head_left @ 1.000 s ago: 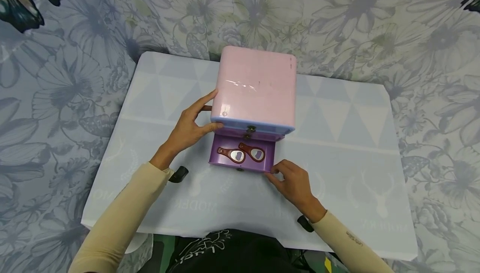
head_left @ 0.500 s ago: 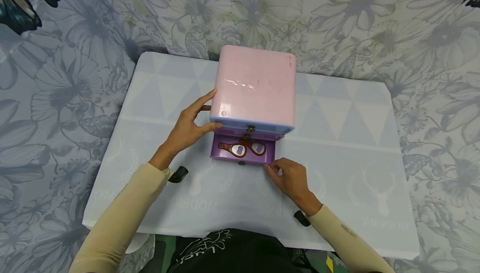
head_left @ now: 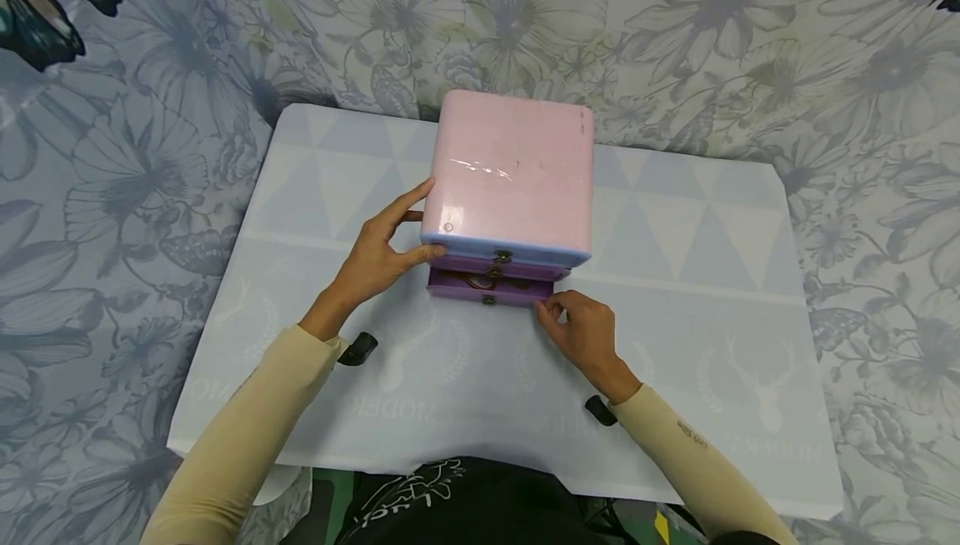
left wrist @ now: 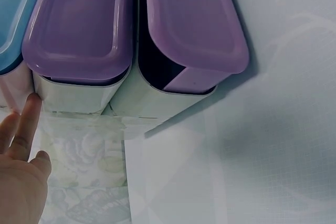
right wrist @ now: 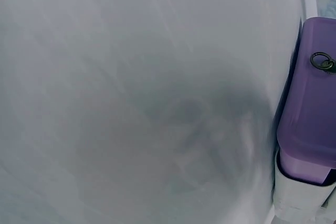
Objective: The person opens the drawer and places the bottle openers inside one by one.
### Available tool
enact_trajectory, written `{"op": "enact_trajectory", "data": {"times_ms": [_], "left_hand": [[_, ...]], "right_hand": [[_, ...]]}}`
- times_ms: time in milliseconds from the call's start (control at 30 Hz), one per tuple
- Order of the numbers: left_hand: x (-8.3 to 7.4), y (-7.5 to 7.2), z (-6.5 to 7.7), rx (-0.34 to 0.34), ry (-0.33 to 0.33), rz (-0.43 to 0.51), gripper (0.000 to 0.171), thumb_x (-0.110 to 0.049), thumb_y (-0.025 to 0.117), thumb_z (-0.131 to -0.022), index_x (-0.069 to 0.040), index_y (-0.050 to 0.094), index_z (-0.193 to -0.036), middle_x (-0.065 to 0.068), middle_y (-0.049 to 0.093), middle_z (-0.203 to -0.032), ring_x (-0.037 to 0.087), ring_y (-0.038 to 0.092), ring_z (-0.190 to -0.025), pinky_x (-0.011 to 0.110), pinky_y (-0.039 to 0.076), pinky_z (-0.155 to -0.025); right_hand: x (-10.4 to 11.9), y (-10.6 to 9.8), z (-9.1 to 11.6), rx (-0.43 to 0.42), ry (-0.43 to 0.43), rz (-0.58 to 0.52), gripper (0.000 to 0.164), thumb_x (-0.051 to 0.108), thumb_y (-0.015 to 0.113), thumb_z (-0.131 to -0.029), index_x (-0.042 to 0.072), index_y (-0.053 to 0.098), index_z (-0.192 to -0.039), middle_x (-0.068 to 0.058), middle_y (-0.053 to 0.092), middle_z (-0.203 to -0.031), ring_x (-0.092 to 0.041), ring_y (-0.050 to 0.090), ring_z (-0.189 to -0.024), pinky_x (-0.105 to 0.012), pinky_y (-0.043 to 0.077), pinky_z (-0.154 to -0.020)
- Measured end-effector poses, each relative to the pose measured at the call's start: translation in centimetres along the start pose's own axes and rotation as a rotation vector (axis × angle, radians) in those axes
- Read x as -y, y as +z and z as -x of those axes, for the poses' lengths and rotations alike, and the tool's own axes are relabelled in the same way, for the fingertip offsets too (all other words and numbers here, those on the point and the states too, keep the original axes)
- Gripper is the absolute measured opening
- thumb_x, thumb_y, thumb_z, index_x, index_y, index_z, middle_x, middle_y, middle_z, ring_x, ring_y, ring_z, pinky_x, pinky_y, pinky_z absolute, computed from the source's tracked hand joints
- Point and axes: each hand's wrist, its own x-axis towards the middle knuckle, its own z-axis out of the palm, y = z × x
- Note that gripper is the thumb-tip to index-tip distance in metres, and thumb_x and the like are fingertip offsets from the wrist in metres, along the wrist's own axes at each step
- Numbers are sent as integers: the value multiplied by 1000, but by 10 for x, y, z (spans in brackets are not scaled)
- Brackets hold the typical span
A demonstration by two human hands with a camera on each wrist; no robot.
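Note:
A small cabinet (head_left: pixel 510 170) with a pink top stands on the table. Its bottom purple drawer (head_left: pixel 517 298) sticks out a little at the front, also seen as the purple drawer front (left wrist: pixel 199 19) in the left wrist view. Inside, part of a brown-framed hand mirror (head_left: pixel 482 282) shows; the rest lies in shadow. My left hand (head_left: pixel 378 257) rests on the cabinet's left side, fingers extended and thumb at the front edge. My right hand (head_left: pixel 583 332) pinches the drawer's right front corner with thumb and curled fingers; the right wrist view does not show this hand.
The middle purple drawer (head_left: pixel 536 271) and the blue top drawer (head_left: pixel 457 245) sit above, with metal ring pulls on the fronts. A pale patterned cloth covers the table (head_left: pixel 697 337). A flowered wall (head_left: pixel 675 45) stands close behind the cabinet.
The bottom drawer has slid inward, carried by my right hand moving away from the body. The two hand mirrors in it have gone mostly under the cabinet. My left hand stays put.

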Motion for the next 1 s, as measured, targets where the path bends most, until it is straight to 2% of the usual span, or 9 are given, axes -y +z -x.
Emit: {"op": "enact_trajectory", "data": {"times_ms": [433, 667, 1000], "left_hand": [[-4, 2, 4, 6, 10, -1, 87, -6, 79, -86, -24, 34, -158, 1, 35, -162, 31, 54, -130, 56, 39, -108], [-5, 2, 3, 10, 27, 0, 87, -5, 79, -85, -20, 34, -158, 4, 36, -161, 31, 55, -129, 55, 40, -107], [-1, 4, 5, 12, 0, 4, 88, -7, 78, -86, -26, 32, -158, -1, 34, -162, 30, 54, -131, 56, 37, -110]], "right_hand": [[0, 3, -7, -87, 63, 12, 15, 15, 83, -79, 8, 72, -72, -3, 66, -63, -15, 57, -49, -32, 44, -46], [0, 6, -7, -107, 93, 34, 16, 16, 84, -79, 7, 73, -72, -4, 67, -63, -18, 59, -49, -31, 44, -46], [1, 7, -4, -100, 116, 17, 16, 19, 82, -81, 10, 72, -73, -2, 66, -63, -14, 55, -49, -31, 43, -46]]}}
